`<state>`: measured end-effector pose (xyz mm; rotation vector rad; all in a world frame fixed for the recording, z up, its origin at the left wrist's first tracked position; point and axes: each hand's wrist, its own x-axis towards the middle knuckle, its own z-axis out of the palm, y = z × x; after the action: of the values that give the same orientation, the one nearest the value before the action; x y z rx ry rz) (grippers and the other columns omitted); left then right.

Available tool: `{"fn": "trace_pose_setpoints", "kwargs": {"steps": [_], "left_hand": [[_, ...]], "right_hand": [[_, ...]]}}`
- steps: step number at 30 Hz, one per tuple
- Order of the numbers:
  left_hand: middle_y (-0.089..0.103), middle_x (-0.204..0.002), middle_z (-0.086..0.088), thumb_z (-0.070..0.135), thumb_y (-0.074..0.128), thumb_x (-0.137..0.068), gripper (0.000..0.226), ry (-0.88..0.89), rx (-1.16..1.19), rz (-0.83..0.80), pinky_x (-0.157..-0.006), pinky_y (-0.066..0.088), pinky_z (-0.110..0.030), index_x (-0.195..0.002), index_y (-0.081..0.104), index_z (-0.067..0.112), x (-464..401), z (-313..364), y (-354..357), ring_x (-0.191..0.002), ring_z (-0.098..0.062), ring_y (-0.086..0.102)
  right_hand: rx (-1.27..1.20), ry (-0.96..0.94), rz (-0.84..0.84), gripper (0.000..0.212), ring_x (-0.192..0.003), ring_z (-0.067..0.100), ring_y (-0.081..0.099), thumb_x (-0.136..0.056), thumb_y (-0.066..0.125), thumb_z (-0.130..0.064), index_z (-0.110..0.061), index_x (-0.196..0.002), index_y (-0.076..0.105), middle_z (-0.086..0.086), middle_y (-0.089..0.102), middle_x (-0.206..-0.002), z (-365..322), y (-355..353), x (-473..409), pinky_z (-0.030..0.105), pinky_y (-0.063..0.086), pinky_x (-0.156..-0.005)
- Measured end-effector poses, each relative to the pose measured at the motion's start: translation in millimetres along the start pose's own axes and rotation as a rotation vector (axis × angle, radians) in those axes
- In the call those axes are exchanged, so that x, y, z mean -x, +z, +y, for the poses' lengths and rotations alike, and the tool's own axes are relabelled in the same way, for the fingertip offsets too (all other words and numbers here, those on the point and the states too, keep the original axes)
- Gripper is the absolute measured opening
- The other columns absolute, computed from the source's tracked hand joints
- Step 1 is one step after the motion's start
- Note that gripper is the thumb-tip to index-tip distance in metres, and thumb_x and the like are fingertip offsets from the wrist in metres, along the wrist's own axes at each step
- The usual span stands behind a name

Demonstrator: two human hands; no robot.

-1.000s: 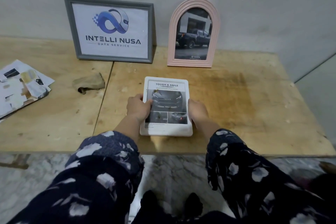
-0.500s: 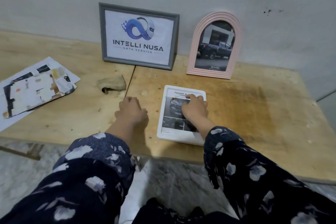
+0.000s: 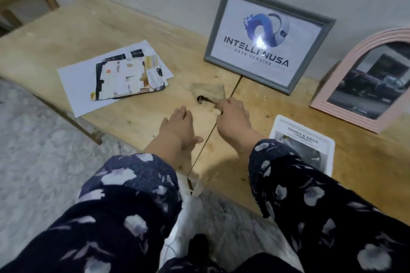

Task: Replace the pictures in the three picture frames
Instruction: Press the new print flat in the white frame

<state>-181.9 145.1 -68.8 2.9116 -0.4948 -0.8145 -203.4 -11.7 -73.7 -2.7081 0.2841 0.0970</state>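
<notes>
right grip (image 3: 230, 115) pinches the brown rag (image 3: 209, 91); left (image 3: 177, 126) rests flat.

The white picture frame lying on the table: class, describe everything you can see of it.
The white picture frame lies flat, face up, on the wooden table, in front of the pink arched frame. It is rectangular with rounded corners and a smooth border. Its print reads TOUGH & AGILE above a dark car photo. The right sleeve hides its near left corner; neither hand touches it.
</notes>
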Motion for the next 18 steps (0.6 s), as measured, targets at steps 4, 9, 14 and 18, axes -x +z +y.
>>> {"fn": "trace_pose_setpoints", "kwargs": {"steps": [4, 9, 14, 18], "left_hand": [[-0.015, -0.161, -0.004, 0.055, 0.054, -0.090, 0.097, 0.002, 0.022, 0.011, -0.119, 0.008, -0.045, -0.154, -0.003, 0.009, -2, -3, 6, -0.149, -0.020, -0.009], [-0.018, -0.160, -0.004, 0.054, 0.054, -0.091, 0.098, -0.016, 0.022, -0.016, -0.119, 0.007, -0.045, -0.153, -0.006, 0.009, -5, -1, 5, -0.148, -0.019, -0.012], [-0.018, -0.160, -0.003, 0.053, 0.055, -0.090, 0.098, -0.030, 0.023, -0.021, -0.119, 0.008, -0.044, -0.154, -0.006, 0.010, -6, 0, 4, -0.148, -0.019, -0.012], [-0.018, -0.160, -0.003, 0.052, 0.056, -0.090, 0.097, -0.038, 0.013, -0.029, -0.119, 0.009, -0.045, -0.154, -0.005, 0.010, -6, 3, 2, -0.148, -0.018, -0.012]], "right_hand": [[-0.014, -0.124, 0.044, 0.065, -0.130, 0.028, 0.036, -0.081, 0.044, 0.002, -0.026, -0.139, 0.041, 0.005, 0.041, -0.141, -18, 7, -35, 0.040, 0.031, -0.109], [0.047, -0.249, 0.002, 0.067, -0.136, 0.024, 0.036, -0.077, 0.042, 0.004, -0.033, -0.133, 0.049, -0.004, 0.047, -0.143, -26, 32, -63, 0.054, 0.017, -0.115], [-0.019, -0.182, 0.077, 0.048, -0.113, 0.026, 0.056, -0.084, 0.042, 0.001, -0.027, -0.116, 0.066, 0.003, 0.066, -0.115, -26, 28, -62, 0.038, 0.038, -0.103], [-0.271, -0.056, 0.150, 0.045, -0.103, 0.022, 0.060, -0.086, 0.040, -0.001, -0.028, -0.104, 0.071, 0.001, 0.070, -0.107, -18, 12, -49, 0.030, 0.048, -0.089]]}}
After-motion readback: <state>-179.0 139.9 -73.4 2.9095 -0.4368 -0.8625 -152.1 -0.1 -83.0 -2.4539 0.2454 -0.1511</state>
